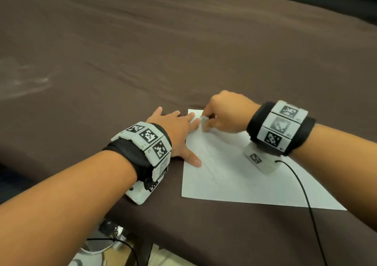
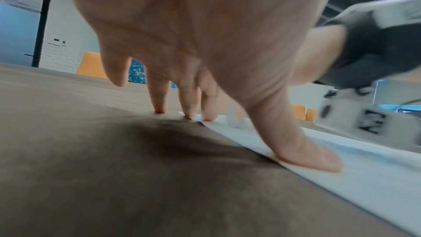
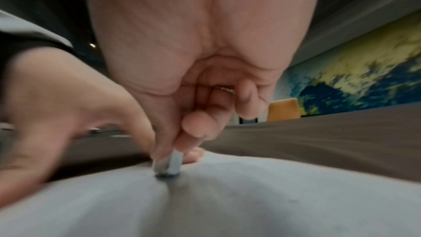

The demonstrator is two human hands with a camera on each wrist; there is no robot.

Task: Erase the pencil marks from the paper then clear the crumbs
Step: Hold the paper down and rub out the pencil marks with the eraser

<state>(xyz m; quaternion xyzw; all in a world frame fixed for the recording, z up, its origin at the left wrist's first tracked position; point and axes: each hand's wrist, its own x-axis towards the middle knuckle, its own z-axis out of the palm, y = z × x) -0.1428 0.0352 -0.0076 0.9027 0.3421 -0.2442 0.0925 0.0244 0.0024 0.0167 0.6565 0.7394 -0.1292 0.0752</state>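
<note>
Right hand [image 1: 228,112] pinches blocky eraser [image 1: 204,123]; left hand [image 1: 177,135] presses paper [image 1: 244,184] (smudged).

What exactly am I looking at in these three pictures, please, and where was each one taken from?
These are a person's two bare hands, no machine. The large picture comes from a camera on the person's head, looking down. The other two come from small cameras strapped at each wrist, looking along the palm toward the fingers. The black bands with checkered squares carry those cameras. On the brown table lies a sheet of paper with faint marks. The left hand lies flat, thumb and some fingers pressing the paper's edge. The right hand pinches a small white block, apparently an eraser, its end pressed on the paper near the far corner. A thin black cable runs from the right wrist.
</note>
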